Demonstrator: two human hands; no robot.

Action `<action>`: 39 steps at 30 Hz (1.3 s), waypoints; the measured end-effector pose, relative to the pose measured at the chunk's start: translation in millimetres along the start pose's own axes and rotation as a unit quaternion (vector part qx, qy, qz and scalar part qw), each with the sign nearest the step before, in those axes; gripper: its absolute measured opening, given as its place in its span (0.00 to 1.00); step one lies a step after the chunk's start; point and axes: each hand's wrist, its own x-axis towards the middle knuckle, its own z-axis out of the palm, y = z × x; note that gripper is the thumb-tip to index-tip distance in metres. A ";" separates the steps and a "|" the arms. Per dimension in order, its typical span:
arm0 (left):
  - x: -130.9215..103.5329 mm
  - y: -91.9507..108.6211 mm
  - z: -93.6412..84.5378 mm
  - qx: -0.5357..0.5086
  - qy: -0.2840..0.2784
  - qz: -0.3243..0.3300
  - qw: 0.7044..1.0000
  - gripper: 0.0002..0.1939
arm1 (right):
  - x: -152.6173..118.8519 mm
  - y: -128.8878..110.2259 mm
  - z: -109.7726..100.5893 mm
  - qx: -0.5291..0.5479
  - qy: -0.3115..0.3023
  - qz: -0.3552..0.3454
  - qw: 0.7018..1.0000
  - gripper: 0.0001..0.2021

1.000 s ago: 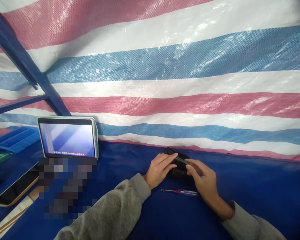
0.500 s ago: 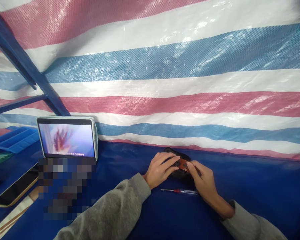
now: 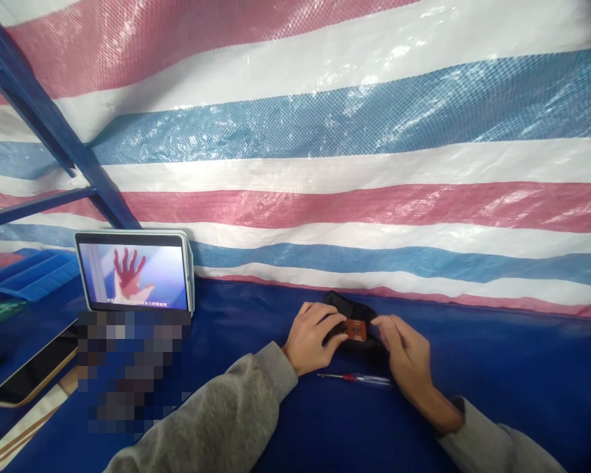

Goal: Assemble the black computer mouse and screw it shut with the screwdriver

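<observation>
In the head view, my left hand [image 3: 314, 338] pinches a small orange-brown circuit board [image 3: 357, 330] by its left end, between thumb and fingers. The board is over a dark, curved black casing [image 3: 347, 305], partly hidden by my hands. My right hand [image 3: 408, 351] is just right of the board, apart from it, with its fingertips drawn together near the casing's right side. Whatever those fingers may hold is too small to make out. A screwdriver [image 3: 359, 378] with a clear handle and red collar lies on the blue surface in front of the casing.
A tablet [image 3: 134, 272] playing a video stands at the left, with a pixelated patch below it. A phone [image 3: 34, 368] lies further left, near a blue compartment tray [image 3: 39, 276]. Striped plastic sheeting [image 3: 354, 210] hangs behind the blue tabletop [image 3: 512, 368].
My right hand has let go of the circuit board and moved slightly right. More of the board's face shows now, and my left hand still holds it.
</observation>
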 end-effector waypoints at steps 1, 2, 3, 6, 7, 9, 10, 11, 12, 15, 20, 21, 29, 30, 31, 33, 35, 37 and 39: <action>-0.9 -0.4 0.2 0.001 -0.015 0.003 1.000 0.11 | -0.1 1.1 0.1 0.002 0.000 0.002 1.000 0.17; -1.8 -1.0 0.6 0.003 -0.031 0.006 0.999 0.10 | -0.2 2.1 0.4 0.004 0.000 0.003 1.000 0.17; -2.6 -1.6 1.4 0.006 -0.045 0.007 0.999 0.10 | -0.3 2.9 0.7 0.007 -0.001 0.004 1.000 0.17; -4.4 -3.1 4.1 0.016 -0.081 0.006 0.997 0.10 | -0.6 4.2 1.7 0.013 -0.007 0.008 1.000 0.17; -4.8 -3.4 4.9 0.019 -0.090 0.004 0.996 0.10 | -0.8 4.3 1.9 0.013 -0.008 0.006 1.000 0.17; -5.3 -3.7 6.1 0.024 -0.099 -0.001 0.995 0.09 | -1.2 4.4 2.1 0.012 -0.009 0.000 1.000 0.16; -5.5 -3.9 6.4 0.026 -0.101 -0.003 0.995 0.09 | -1.2 4.4 2.0 0.012 -0.010 -0.003 1.000 0.16; -5.6 -4.0 6.6 0.026 -0.103 -0.005 0.994 0.09 | -1.0 4.3 1.8 0.013 -0.010 -0.007 1.000 0.16; -5.8 -4.1 6.7 0.025 -0.102 -0.006 0.994 0.10 | -0.4 4.4 1.6 0.011 -0.008 -0.013 1.000 0.15; -6.1 -4.7 6.9 0.019 -0.096 -0.008 0.995 0.11 | 3.6 6.1 1.3 -0.013 0.004 -0.045 0.999 0.11; -6.2 -5.0 7.3 0.023 -0.131 -0.030 0.991 0.06 | 10.8 18.2 6.7 -0.088 -0.057 -0.082 0.991 0.15; -6.2 -4.9 7.4 0.025 -0.140 -0.036 0.989 0.06 | 11.4 21.5 8.4 -0.092 -0.077 -0.080 0.990 0.16; -6.4 -7.6 9.4 0.033 -0.150 -0.059 0.986 0.08 | 15.4 29.2 10.4 -0.059 -0.107 -0.049 0.991 0.13; -6.2 -7.8 9.2 0.032 -0.151 -0.062 0.986 0.08 | 16.0 26.8 9.1 -0.053 -0.100 -0.040 0.993 0.13; -5.9 -7.7 8.7 0.030 -0.153 -0.064 0.986 0.08 | 16.4 24.2 7.6 -0.047 -0.091 -0.029 0.994 0.14; -5.4 -6.7 7.0 0.026 -0.156 -0.066 0.985 0.10 | 16.6 18.6 4.3 -0.037 -0.069 -0.003 0.997 0.16; -5.2 -5.0 4.8 0.026 -0.141 -0.074 0.987 0.14 | 16.2 13.7 1.2 -0.021 -0.049 0.026 0.998 0.17; -5.3 -3.5 2.8 0.033 -0.098 -0.088 0.991 0.21 | 15.7 9.3 -1.3 0.012 -0.041 0.054 0.998 0.17; -5.3 -3.2 1.7 0.042 -0.058 -0.089 0.993 0.28 | 15.6 5.1 -3.1 0.059 -0.054 0.081 0.993 0.17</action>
